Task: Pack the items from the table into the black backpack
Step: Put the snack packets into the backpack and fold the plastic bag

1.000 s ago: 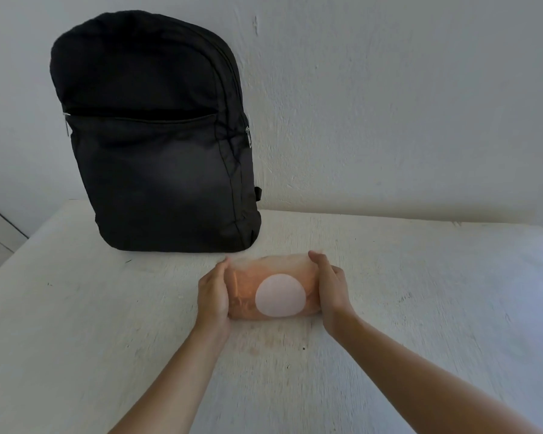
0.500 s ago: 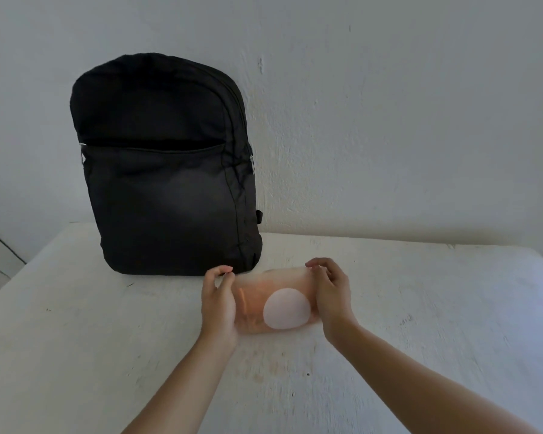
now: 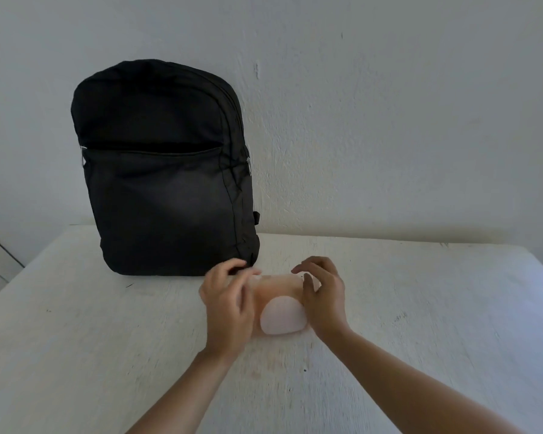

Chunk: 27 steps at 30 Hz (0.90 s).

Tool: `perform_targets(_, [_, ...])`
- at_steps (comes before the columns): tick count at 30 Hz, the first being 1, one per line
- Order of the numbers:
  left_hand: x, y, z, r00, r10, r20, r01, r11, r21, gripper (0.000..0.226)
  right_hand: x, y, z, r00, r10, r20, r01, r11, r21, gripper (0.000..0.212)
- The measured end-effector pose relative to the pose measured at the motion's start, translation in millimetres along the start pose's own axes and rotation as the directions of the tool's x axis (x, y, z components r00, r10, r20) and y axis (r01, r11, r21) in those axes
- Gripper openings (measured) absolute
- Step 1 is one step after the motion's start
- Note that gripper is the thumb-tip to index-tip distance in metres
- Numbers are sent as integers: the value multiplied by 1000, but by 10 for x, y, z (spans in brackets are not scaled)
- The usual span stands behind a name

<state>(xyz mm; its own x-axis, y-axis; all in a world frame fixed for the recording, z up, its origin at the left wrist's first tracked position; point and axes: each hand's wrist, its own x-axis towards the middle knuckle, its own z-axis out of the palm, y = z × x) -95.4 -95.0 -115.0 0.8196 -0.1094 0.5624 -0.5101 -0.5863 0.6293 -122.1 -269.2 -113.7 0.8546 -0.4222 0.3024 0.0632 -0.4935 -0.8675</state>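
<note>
We had the soft orange pouch [image 3: 279, 296] lying on the white table [image 3: 420, 308], just in front of the black backpack [image 3: 166, 183], which stood upright against the wall with its zips apparently closed. Our left hand [image 3: 228, 308] curved at the pouch's left end and our right hand [image 3: 325, 299] arched over its right end, though the blur kept us from telling whether either truly gripped it. To do this step well, we judged, one hand should hold the limp pouch firmly across its middle, freeing the other to open the main zip first.
</note>
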Motion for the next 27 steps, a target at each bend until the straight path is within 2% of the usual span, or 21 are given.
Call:
perform_targets(1, [-12, 48, -11, 985, 69, 157, -81, 994, 70, 41, 5, 4, 8, 997, -69, 30, 69, 997, -18, 38])
perform_targets(3, [-18, 100, 7, 895, 73, 440, -203, 946, 255, 60, 13, 36, 23, 975, -200, 102, 207, 976, -71, 29])
perform_targets(5, [14, 64, 45, 860, 41, 509, -258, 895, 364, 74, -2, 82, 13, 943, -281, 178, 309, 939, -150, 32])
perform_targets(7, [62, 4, 77, 875, 12, 484, -193, 925, 326, 80, -40, 134, -20, 920, -275, 278, 332, 925, -183, 35])
perform_targets(10, [33, -97, 126, 921, -141, 364, 125, 990, 68, 83, -52, 157, -42, 897, -189, 400, 284, 939, -195, 32])
perform_targets(12, [-30, -124, 158, 923, -281, 263, 311, 947, -79, 81, -17, 127, -21, 909, -105, 404, 188, 967, -171, 40])
perform_targets(13, [-47, -98, 176, 918, -325, 229, 355, 929, -106, 82, 6, 113, -23, 917, -65, 394, 132, 980, -146, 44])
perform_targets(17, [-77, -128, 192, 888, -404, 220, 438, 889, -134, 92, 17, 123, -30, 917, 32, 398, -10, 998, -57, 50])
perform_targets(20, [-142, -109, 201, 910, -387, 148, 370, 920, 133, 103, -4, 115, -62, 901, 112, 420, -140, 990, 36, 52])
perform_targets(22, [-193, -63, 210, 893, -444, 69, 422, 882, 210, 106, -22, 88, -65, 903, 167, 396, -229, 966, 116, 47])
perform_targets(24, [-233, -29, 242, 849, -527, 37, 518, 845, 136, 102, -31, 78, -38, 916, 210, 343, -275, 949, 153, 35])
perform_targets(27, [-153, 54, 254, 758, -651, 28, 648, 748, -146, 79, -35, -42, 30, 920, 282, 272, -353, 897, 265, 24])
